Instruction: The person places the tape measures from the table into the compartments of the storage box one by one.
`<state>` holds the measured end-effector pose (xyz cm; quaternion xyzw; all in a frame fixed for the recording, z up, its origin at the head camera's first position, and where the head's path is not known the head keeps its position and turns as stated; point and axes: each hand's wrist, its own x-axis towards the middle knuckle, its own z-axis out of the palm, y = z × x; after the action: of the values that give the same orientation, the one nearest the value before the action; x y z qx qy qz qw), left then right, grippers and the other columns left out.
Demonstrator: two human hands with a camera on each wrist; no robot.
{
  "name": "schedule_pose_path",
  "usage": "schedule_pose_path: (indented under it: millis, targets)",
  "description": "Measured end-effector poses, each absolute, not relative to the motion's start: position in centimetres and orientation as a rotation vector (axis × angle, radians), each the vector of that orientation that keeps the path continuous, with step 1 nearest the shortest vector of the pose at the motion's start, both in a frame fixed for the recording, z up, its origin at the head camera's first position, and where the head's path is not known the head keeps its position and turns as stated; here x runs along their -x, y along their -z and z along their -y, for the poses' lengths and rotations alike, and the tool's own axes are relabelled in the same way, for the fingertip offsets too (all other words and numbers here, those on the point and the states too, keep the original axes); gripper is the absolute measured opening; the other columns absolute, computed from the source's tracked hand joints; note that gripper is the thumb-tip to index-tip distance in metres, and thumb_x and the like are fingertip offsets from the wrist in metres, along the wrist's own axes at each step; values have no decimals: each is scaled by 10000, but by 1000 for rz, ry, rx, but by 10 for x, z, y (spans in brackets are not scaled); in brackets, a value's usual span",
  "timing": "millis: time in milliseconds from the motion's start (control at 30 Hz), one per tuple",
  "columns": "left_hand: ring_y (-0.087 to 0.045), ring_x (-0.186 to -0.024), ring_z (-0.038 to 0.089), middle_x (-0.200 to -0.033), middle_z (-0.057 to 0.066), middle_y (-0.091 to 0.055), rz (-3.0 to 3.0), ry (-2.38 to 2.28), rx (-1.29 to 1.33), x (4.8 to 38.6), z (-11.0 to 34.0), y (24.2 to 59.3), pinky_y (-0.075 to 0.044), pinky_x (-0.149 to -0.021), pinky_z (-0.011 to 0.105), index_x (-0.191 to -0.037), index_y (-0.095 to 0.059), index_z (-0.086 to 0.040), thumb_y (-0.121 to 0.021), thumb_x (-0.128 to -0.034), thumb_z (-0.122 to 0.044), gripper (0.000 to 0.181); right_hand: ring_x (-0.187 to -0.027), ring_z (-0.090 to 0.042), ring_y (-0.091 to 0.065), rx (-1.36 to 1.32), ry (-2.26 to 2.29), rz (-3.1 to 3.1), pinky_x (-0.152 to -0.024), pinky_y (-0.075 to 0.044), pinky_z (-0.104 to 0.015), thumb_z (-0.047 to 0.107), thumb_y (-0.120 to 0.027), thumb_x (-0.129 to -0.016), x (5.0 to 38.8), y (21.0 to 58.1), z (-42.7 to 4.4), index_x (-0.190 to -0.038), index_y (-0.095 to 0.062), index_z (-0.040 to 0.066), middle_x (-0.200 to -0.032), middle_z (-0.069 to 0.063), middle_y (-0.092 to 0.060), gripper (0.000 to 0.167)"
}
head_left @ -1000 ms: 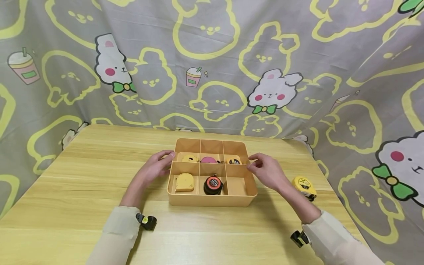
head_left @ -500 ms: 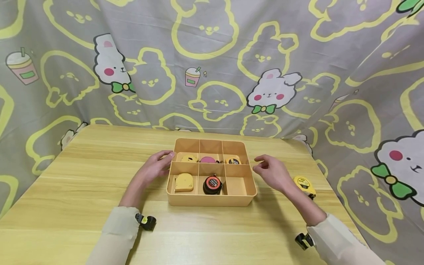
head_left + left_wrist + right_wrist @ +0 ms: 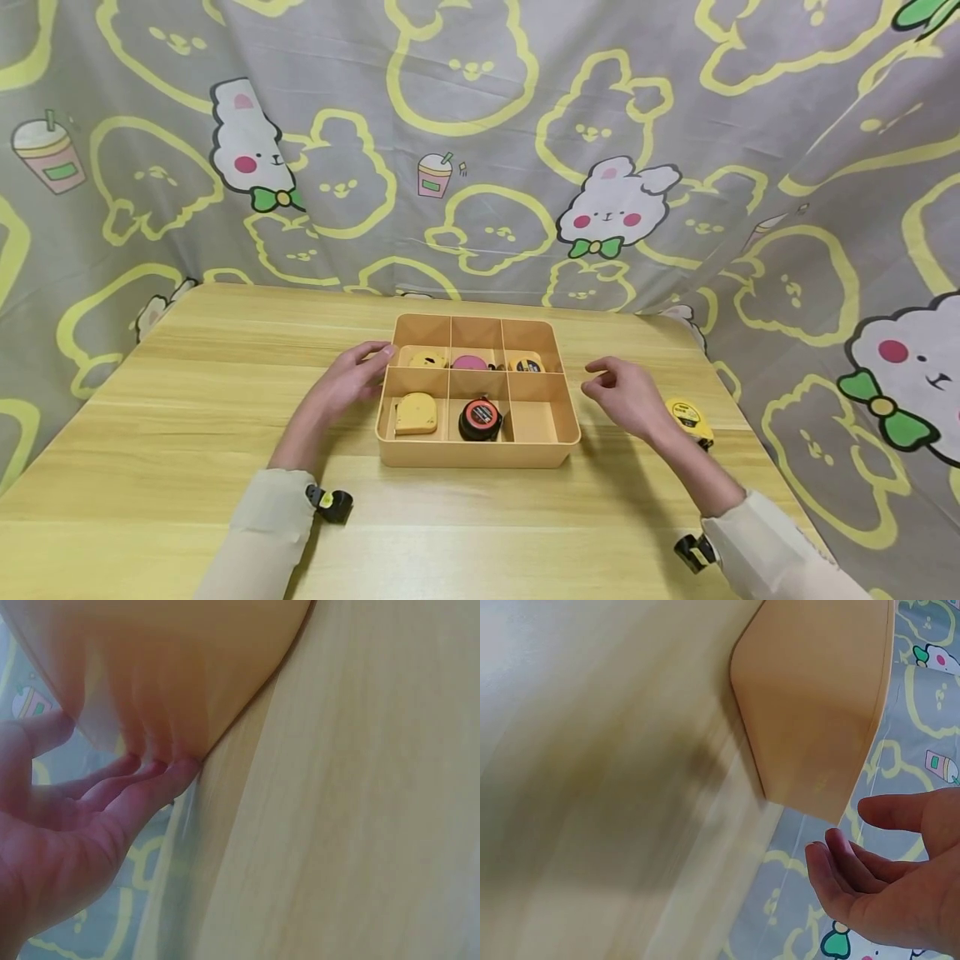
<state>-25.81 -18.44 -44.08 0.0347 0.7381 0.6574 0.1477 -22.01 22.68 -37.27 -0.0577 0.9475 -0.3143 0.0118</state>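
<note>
A tan six-compartment box (image 3: 480, 455) stands on the table. My left hand (image 3: 356, 375) is at its left side; in the left wrist view the fingertips (image 3: 184, 771) touch the box wall, loosely bent. My right hand (image 3: 624, 398) hovers a little right of the box, apart from it, fingers relaxed, holding nothing. In the front row lie a yellow tape measure (image 3: 416, 414) at left and a black and red tape measure (image 3: 480, 419) in the middle. Behind the divider, partly hidden, are a yellow item (image 3: 429, 360), a pink round item (image 3: 470, 362) and an orange-yellow tape measure (image 3: 527, 363).
Another yellow tape measure (image 3: 688, 419) lies on the wooden table (image 3: 450, 533), right of the box and partly behind my right forearm. A patterned grey curtain (image 3: 495, 150) hangs behind the table and along its sides. Small black cameras sit on both wrists.
My right hand has let go of the box's right edge and moved off to the right. My left hand and the box stay in place.
</note>
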Motion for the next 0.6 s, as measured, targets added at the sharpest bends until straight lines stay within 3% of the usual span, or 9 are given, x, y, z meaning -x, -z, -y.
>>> schedule_pose_path:
  millis: [233,600]
  targets:
    - [-406,-1445,430,-1563,281,-400,-2117,-1895,-97,257,184,440,-423,-1138,522,-1568,-274,18,-478,-1082,-385,664,-953,-285,-698,148,948,-2967,-754,-558,-377,177,-663,-962,219,376,-235,-1286,-629,-31,-1016,-137,-735,387]
    - [-401,-1449,424,-1569,277,-393,-2125,-1888,-105,258,184,440,-454,-1111,518,-1568,-273,18,-469,-1086,-376,653,-1199,-464,-587,85,888,-2968,-941,-524,-554,214,-696,-935,218,375,-249,-1362,-571,-27,-1287,-299,-627,506]
